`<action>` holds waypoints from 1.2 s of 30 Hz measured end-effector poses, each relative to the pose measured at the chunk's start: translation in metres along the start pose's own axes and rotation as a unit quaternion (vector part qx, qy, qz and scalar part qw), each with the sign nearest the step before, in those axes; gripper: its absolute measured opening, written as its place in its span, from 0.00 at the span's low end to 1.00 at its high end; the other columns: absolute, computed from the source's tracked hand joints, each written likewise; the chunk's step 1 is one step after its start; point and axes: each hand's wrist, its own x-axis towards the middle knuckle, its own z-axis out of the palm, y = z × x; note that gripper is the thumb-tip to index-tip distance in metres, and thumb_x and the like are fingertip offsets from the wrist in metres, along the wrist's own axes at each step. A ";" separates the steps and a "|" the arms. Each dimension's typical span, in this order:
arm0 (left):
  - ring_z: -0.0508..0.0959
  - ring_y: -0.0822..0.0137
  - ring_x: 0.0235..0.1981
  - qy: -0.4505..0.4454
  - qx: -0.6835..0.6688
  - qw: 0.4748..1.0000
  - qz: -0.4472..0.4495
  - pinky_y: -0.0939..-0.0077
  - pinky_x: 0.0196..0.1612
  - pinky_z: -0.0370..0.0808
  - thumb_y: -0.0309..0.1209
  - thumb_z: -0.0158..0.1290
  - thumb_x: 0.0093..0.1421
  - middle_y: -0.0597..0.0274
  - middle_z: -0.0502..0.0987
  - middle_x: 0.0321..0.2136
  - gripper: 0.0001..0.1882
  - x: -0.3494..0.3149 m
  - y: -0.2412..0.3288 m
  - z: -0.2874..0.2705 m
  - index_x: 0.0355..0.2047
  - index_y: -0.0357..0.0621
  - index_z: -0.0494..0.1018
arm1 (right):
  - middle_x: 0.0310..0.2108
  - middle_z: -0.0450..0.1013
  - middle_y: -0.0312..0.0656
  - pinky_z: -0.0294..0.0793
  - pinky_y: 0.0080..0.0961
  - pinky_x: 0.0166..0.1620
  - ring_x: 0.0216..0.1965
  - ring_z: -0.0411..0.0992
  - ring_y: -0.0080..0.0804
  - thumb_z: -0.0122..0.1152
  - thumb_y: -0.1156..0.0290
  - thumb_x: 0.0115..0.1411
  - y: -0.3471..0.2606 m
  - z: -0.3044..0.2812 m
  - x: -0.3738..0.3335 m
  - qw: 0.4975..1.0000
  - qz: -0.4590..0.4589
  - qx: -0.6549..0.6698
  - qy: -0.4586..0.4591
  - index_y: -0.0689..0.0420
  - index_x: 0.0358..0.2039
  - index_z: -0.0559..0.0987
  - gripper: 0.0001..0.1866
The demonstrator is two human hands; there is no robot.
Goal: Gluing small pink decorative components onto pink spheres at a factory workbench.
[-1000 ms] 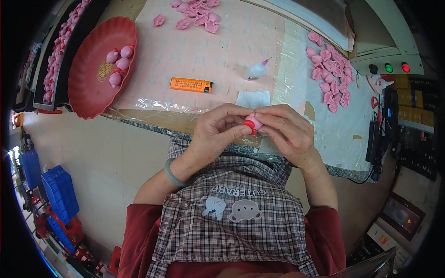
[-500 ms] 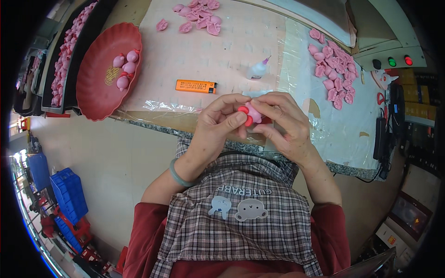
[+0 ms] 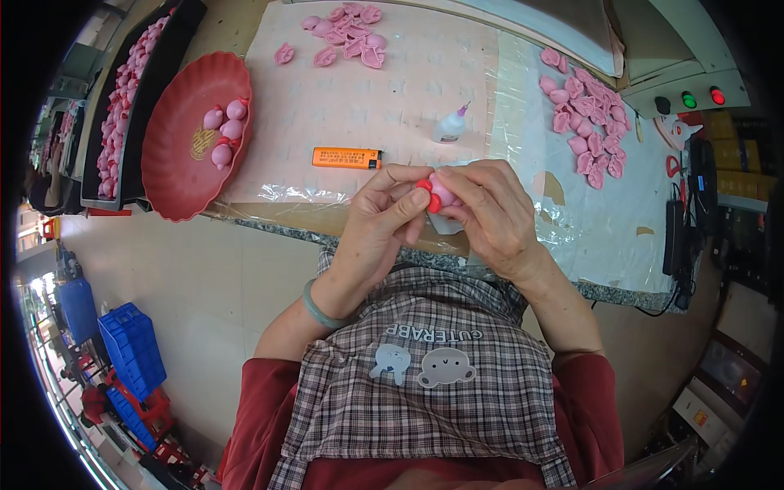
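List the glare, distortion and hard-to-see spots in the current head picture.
Head view: white glare streaks the clear plastic along the near side; head view: fisheye distortion bows the speckled table edge, with black corners; head view: the left hand and right hand partly cover the pink-and-red piece.

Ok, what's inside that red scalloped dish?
Four pink-and-red pieces lie in the dish, near a gold marking; the surface directly beneath the pieces is covered.
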 end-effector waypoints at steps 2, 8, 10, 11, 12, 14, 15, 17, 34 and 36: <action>0.72 0.76 0.24 -0.011 -0.014 1.000 0.010 0.86 0.28 0.68 0.28 0.55 0.64 0.63 0.77 0.31 0.14 -0.001 -0.001 0.000 0.49 0.38 0.72 | 0.38 0.74 0.45 0.75 0.31 0.38 0.37 0.73 0.42 0.69 0.78 0.45 0.003 -0.001 -0.001 1.000 0.011 0.021 -0.008 0.64 0.45 0.77 0.24; 0.79 0.69 0.40 -0.025 -0.005 0.998 0.056 0.79 0.43 0.76 0.26 0.55 0.64 0.59 0.78 0.39 0.15 0.001 -0.007 -0.006 0.50 0.37 0.70 | 0.39 0.74 0.45 0.73 0.29 0.47 0.42 0.73 0.39 0.67 0.79 0.49 -0.002 -0.010 0.002 0.967 0.159 0.191 -0.060 0.62 0.48 0.79 0.22; 0.79 0.69 0.42 -0.035 0.015 0.995 0.087 0.77 0.46 0.77 0.25 0.55 0.63 0.59 0.78 0.40 0.15 0.001 -0.009 -0.003 0.50 0.37 0.70 | 0.39 0.74 0.44 0.75 0.28 0.45 0.41 0.74 0.37 0.66 0.81 0.51 -0.005 -0.008 0.004 0.961 0.172 0.214 -0.045 0.61 0.48 0.80 0.21; 0.78 0.68 0.43 -0.030 0.024 0.993 0.110 0.76 0.48 0.77 0.23 0.55 0.63 0.58 0.77 0.42 0.15 0.001 -0.008 -0.001 0.50 0.36 0.71 | 0.40 0.73 0.44 0.76 0.27 0.43 0.40 0.74 0.34 0.65 0.82 0.52 -0.006 -0.008 0.004 0.954 0.185 0.235 -0.029 0.60 0.48 0.80 0.20; 0.78 0.68 0.45 -0.025 0.034 0.990 0.134 0.75 0.50 0.77 0.22 0.55 0.62 0.58 0.76 0.45 0.14 0.000 -0.007 0.000 0.49 0.36 0.71 | 0.40 0.73 0.44 0.76 0.27 0.43 0.40 0.74 0.34 0.65 0.82 0.52 -0.007 -0.009 0.003 0.954 0.184 0.236 -0.031 0.60 0.48 0.80 0.20; 0.77 0.68 0.47 -0.037 0.059 0.987 0.148 0.74 0.51 0.76 0.21 0.55 0.61 0.57 0.74 0.47 0.14 0.002 -0.007 -0.007 0.47 0.35 0.72 | 0.42 0.72 0.45 0.73 0.27 0.49 0.45 0.73 0.34 0.65 0.81 0.52 -0.007 -0.011 0.001 0.942 0.221 0.247 -0.060 0.61 0.50 0.80 0.22; 0.76 0.67 0.48 -0.052 0.083 0.982 0.160 0.73 0.52 0.76 0.20 0.56 0.61 0.56 0.72 0.48 0.13 0.004 -0.008 -0.010 0.46 0.35 0.73 | 0.42 0.72 0.45 0.73 0.27 0.49 0.45 0.73 0.34 0.65 0.81 0.52 -0.007 -0.010 0.001 0.942 0.221 0.247 -0.061 0.61 0.50 0.80 0.22; 0.75 0.67 0.49 -0.057 0.101 0.977 0.178 0.72 0.53 0.75 0.20 0.56 0.60 0.55 0.71 0.49 0.12 0.006 -0.011 -0.014 0.46 0.35 0.73 | 0.40 0.73 0.43 0.77 0.22 0.41 0.40 0.76 0.31 0.64 0.85 0.51 -0.006 -0.008 0.000 0.961 0.181 0.209 -0.032 0.59 0.49 0.80 0.22; 0.77 0.69 0.43 -0.005 0.264 0.936 0.234 0.78 0.47 0.79 0.17 0.59 0.56 0.58 0.75 0.40 0.10 0.014 -0.020 -0.016 0.39 0.37 0.78 | 0.37 0.75 0.44 0.80 0.22 0.35 0.34 0.77 0.30 0.69 0.84 0.47 -0.009 0.008 -0.009 0.987 0.156 0.025 -0.032 0.60 0.48 0.81 0.24; 0.78 0.70 0.41 0.014 0.271 0.931 0.244 0.79 0.45 0.79 0.17 0.59 0.55 0.58 0.75 0.39 0.09 0.013 -0.017 -0.014 0.37 0.37 0.78 | 0.36 0.76 0.44 0.80 0.21 0.35 0.34 0.77 0.30 0.69 0.84 0.47 -0.008 0.010 -0.009 0.987 0.155 0.028 -0.032 0.60 0.48 0.81 0.24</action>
